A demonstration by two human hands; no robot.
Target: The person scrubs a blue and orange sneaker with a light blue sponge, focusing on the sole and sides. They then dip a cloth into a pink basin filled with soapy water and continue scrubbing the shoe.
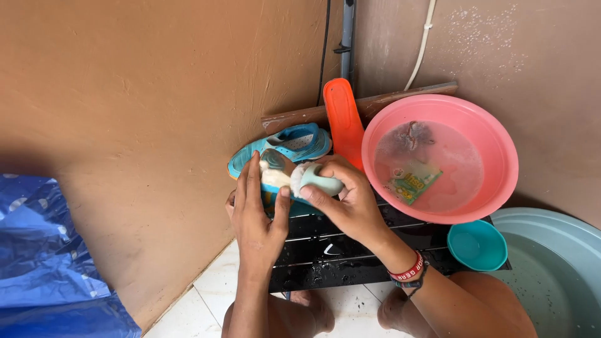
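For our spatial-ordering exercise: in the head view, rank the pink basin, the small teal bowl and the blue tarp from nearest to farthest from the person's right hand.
1. Pink basin, just right of the right hand.
2. Small teal bowl, lower right.
3. Blue tarp, far left.

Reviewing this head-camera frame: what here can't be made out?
- Shoe being scrubbed: mostly hidden by left hand, right hand and foam.
- Brush: bristles buried in foam.
- Packet in pink basin: blurred under cloudy water.
- Grey tub: cut off at the right edge.
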